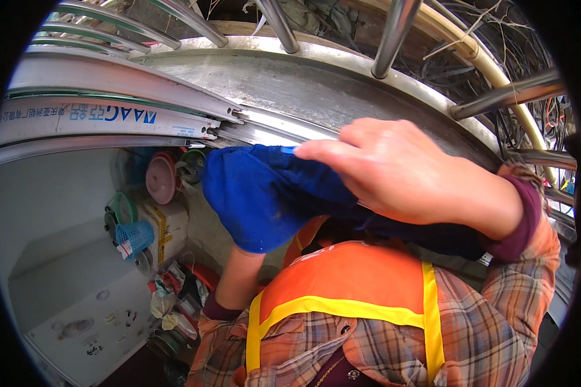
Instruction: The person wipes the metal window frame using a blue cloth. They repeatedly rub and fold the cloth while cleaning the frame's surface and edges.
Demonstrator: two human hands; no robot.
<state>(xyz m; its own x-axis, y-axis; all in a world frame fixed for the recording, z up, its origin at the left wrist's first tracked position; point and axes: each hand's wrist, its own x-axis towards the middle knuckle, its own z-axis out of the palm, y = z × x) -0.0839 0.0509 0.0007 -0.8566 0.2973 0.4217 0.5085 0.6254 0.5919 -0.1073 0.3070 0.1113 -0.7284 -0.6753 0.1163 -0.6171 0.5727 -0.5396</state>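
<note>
A dark blue cloth (266,203) covers my left hand, so only the wrist (246,267) shows and the fingers are hidden. The cloth stretches right beneath my right hand (387,169), over the inner edge of the aluminium window track (290,125). My right hand, slightly blurred, is closed with its index finger pointing left. At that fingertip a narrow light-blue piece (287,150) sticks out over the cloth; most of it is hidden, and what it belongs to cannot be told.
Sliding window sashes (101,116) with printed film stand at left. Steel bars (389,38) rise beyond the metal sill (281,72), cables (465,63) behind. Indoors lie a pink lid (161,178), a blue basket (134,237) and a cardboard box (176,227). An orange apron (353,280) covers my chest.
</note>
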